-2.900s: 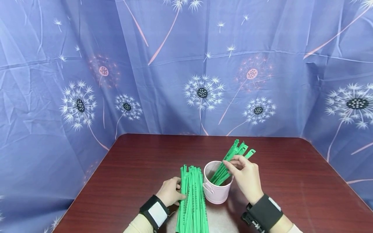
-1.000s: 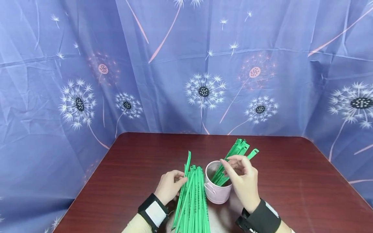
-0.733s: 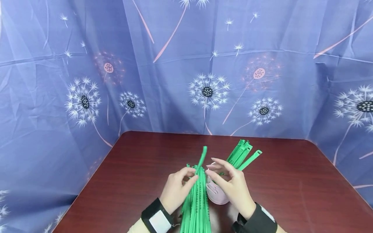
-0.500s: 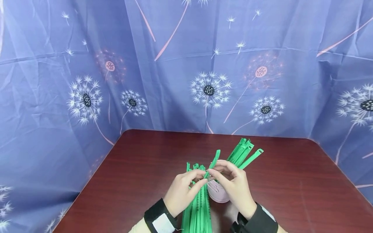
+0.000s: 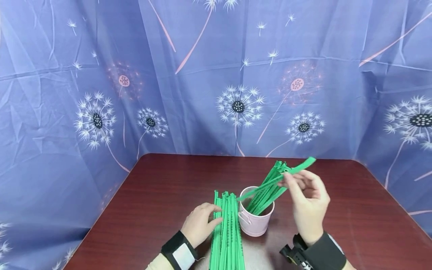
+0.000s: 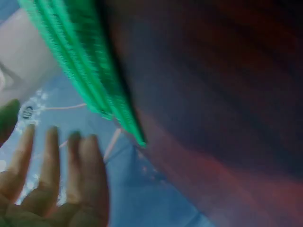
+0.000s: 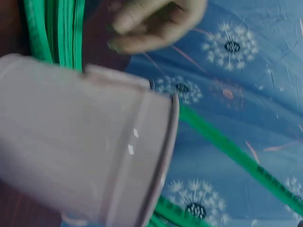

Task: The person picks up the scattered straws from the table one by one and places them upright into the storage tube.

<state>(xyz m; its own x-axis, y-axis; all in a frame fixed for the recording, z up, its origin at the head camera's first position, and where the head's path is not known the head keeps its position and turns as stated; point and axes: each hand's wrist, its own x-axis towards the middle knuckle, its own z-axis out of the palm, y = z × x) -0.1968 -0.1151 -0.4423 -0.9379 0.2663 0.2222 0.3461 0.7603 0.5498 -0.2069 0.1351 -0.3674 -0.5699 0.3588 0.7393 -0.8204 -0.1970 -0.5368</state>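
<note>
My right hand (image 5: 309,208) pinches a long slim green packet with dark print (image 5: 301,165), like a wrapped straw, between thumb and fingers. The packet slants over a small pale pink bucket (image 5: 254,225), its lower end at the left rim. Several similar green packets (image 5: 264,195) stand leaning to the right inside the bucket. In the right wrist view, the held packet (image 7: 232,149) stretches out past the bucket's rim. My left hand (image 5: 200,225) is beside a pile of green packets (image 5: 227,236), fingers extended over its left edge; the left wrist view shows the fingers (image 6: 49,161) holding nothing.
The pile lies lengthwise on a dark red-brown table (image 5: 168,180), directly left of the bucket. A blue curtain with dandelion prints (image 5: 189,105) hangs behind and beside the table. Each wrist wears a black band (image 5: 179,251).
The left hand lifted one green packet off the pile and passed it to the right hand. The right hand has carried it rightward over the bucket; the left has gone back to the pile.
</note>
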